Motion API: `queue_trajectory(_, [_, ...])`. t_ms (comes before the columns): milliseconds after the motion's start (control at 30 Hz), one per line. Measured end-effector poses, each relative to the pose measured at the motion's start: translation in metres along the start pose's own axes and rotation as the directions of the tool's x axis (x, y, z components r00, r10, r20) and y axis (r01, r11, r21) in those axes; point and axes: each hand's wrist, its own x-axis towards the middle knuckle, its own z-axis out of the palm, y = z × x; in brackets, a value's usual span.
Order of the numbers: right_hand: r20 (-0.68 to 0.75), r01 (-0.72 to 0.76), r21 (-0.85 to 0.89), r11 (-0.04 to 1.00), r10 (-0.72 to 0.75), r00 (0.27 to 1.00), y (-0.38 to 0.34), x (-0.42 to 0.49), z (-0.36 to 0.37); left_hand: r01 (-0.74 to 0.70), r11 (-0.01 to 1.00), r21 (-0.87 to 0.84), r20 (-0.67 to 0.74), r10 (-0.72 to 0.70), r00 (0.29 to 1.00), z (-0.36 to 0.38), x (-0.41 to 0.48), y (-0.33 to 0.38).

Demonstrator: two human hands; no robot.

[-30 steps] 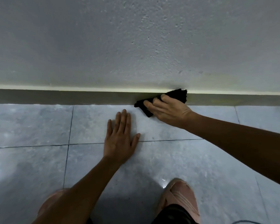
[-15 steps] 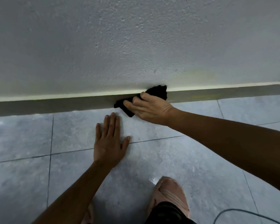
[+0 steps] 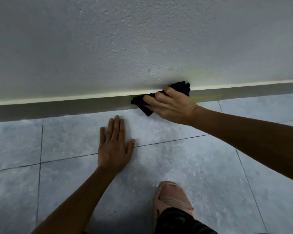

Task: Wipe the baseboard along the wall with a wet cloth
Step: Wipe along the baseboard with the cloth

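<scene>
A grey baseboard (image 3: 57,108) with a pale top edge runs across the foot of the textured white wall (image 3: 142,39). My right hand (image 3: 171,105) presses a black cloth (image 3: 181,87) against the baseboard right of centre; cloth corners stick out above and left of the fingers. My left hand (image 3: 114,149) lies flat on the floor tile with fingers spread, palm down, holding nothing, a little below and left of the cloth.
The floor is grey glossy tile (image 3: 193,166) with dark grout lines. My right foot in a pink sandal (image 3: 172,198) stands at the bottom centre, behind the left hand.
The view has tilted, so the baseboard now slants up to the right. The right hand with the cloth stays on about the same stretch of baseboard. The left hand stays flat on the tile.
</scene>
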Motion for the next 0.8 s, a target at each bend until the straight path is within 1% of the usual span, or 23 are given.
queue_trajectory(33, [-0.021, -0.002, 0.009, 1.000, 0.002, 1.000, -0.003, 0.005, -0.001, -0.017, 1.000, 0.002, 0.001, 0.017, 1.000, 0.001, 0.002, 0.005])
queue_trajectory(100, [-0.016, 0.028, 0.012, 1.000, -0.028, 0.999, -0.010, 0.012, 0.001, -0.050, 0.999, 0.012, -0.001, 0.050, 0.999, 0.002, 0.007, 0.016])
queue_trajectory(167, [0.033, 0.063, 0.019, 0.998, -0.064, 0.997, -0.016, 0.013, 0.001, -0.065, 0.998, 0.021, 0.003, 0.065, 0.998, 0.003, 0.010, 0.024])
queue_trajectory(267, [0.126, 0.066, 0.055, 0.996, -0.073, 0.989, -0.017, 0.002, 0.003, -0.066, 0.998, 0.025, 0.011, 0.066, 0.998, 0.008, 0.012, 0.030])
queue_trajectory(400, [0.162, 0.056, 0.051, 0.997, -0.064, 0.985, -0.010, -0.027, 0.018, -0.066, 0.996, 0.055, 0.021, 0.065, 0.998, 0.013, 0.013, 0.032])
queue_trajectory(533, [0.128, 0.042, 0.013, 0.999, -0.043, 0.991, 0.003, -0.047, 0.026, -0.063, 0.996, 0.068, 0.025, 0.061, 0.998, 0.012, 0.012, 0.032])
queue_trajectory(700, [-0.018, -0.056, 0.025, 0.998, 0.057, 0.998, 0.002, -0.027, 0.016, -0.055, 0.996, 0.065, 0.029, 0.053, 0.998, 0.011, 0.012, 0.033])
queue_trajectory(800, [-0.009, -0.016, 0.053, 0.998, 0.016, 1.000, -0.009, -0.006, 0.009, -0.038, 0.998, 0.059, 0.031, 0.036, 0.999, 0.011, 0.012, 0.033])
